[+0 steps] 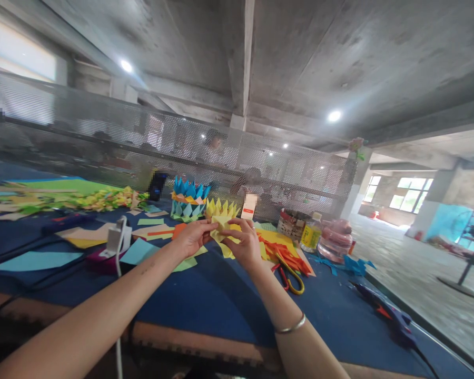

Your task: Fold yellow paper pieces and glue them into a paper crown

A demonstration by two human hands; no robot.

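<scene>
Left grip (193, 238) and right grip (245, 244) pinching a thin, folded pale-yellow paper piece (220, 223) between them, spiky yellow paper ring (221, 207) just beyond, loop-handled scissors (297, 276) to their right, matte blue counter (209, 302) below

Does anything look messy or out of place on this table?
Nothing looks clearly spilled or damaged. Loose orange paper strips lie untidily around the scissors, and jagged blue paper sits near the right edge. What looks like a glue gun lies slantwise close to that edge, perhaps a bit precariously.
</scene>
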